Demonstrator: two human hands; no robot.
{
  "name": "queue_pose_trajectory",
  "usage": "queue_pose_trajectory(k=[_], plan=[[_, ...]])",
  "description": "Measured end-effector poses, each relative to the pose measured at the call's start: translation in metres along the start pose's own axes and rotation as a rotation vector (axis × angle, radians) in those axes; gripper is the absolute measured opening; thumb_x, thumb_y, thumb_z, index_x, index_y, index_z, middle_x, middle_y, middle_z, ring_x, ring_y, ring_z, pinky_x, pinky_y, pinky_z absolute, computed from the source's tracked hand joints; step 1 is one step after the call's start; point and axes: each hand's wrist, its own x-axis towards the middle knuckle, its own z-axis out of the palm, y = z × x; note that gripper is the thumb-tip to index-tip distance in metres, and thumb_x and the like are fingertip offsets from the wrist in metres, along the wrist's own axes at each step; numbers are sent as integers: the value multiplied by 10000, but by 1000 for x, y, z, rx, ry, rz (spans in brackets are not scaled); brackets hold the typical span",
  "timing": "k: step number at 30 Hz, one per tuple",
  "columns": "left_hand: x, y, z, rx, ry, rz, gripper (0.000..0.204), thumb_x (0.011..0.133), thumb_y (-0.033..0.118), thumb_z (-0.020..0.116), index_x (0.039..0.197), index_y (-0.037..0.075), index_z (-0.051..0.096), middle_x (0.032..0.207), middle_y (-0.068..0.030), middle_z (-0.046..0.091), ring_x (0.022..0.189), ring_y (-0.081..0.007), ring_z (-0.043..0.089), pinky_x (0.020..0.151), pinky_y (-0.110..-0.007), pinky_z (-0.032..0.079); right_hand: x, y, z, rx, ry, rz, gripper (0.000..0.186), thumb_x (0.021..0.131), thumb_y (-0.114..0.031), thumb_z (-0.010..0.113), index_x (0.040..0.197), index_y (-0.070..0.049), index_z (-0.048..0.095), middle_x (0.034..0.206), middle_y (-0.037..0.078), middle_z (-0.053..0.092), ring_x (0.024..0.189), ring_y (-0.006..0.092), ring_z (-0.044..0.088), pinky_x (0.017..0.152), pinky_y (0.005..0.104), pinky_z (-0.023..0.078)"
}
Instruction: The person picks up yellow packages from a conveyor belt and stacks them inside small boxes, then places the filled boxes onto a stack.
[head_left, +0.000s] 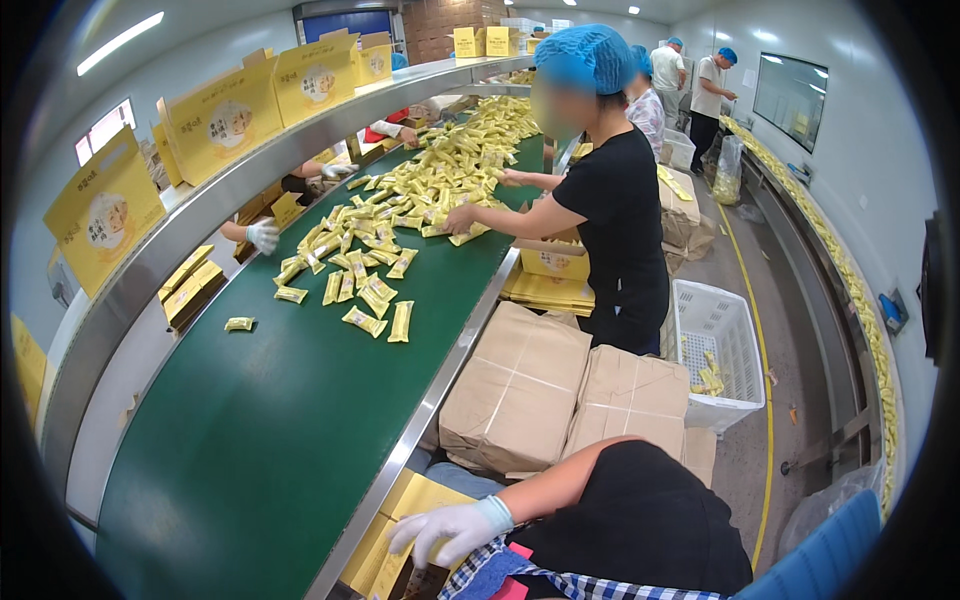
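My right hand [452, 530], in a white glove, reaches in from the lower right over yellow cardboard cartons [412, 500] beside the conveyor. Its fingers are bent downward and apart, with nothing visible in them. Whether the fingertips touch the carton below is unclear. My left hand is out of view. Next to these cartons runs a green conveyor belt [250, 430] with a metal edge. Small yellow wrapped packets [370, 305] lie scattered on its middle, thickening into a large heap [460, 150] farther along. One packet [239, 324] lies apart at the left.
Paper-wrapped bundles [515, 385] stand beyond my arm. A co-worker in black [625, 220] handles packets at the belt's right side; gloved hands [263, 235] reach in from the left. A white crate [715, 340] sits on the floor. Yellow boxes [225, 115] line the overhead shelf.
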Motion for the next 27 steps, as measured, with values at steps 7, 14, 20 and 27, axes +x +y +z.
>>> queue_pose_trajectory(k=[7,14,20,27], plan=[[-1,1,3,14,-8,-11,755,932,175,646,1558,-46,285,1592,-234,348,1477,-351,336,1213,-441,272,29,-6,-20,-437,-368,257,452,988,-328,599,1307,-7,602,1455,217,520,1389,363,463,1136,452,389],[-7,2,0,19,15,-32,778,930,200,656,1560,-50,275,1592,-240,343,1477,-357,331,1214,-441,267,13,-16,-39,-546,-500,73,524,981,-387,581,1323,10,571,1454,245,500,1418,434,405,1170,576,296],[-19,3,3,15,30,-42,798,927,221,664,1561,-53,266,1592,-245,339,1477,-362,326,1215,-440,263,26,1,-18,-754,-627,-53,909,826,-463,721,1514,15,369,1584,272,335,1489,453,286,1197,666,176],[-34,1,2,13,61,-39,821,925,246,674,1563,-57,256,1592,-250,335,1477,-368,321,1216,-439,258,96,-9,8,-794,-900,58,1251,633,-508,804,1617,-66,169,1654,286,135,1408,491,354,1152,598,270]])
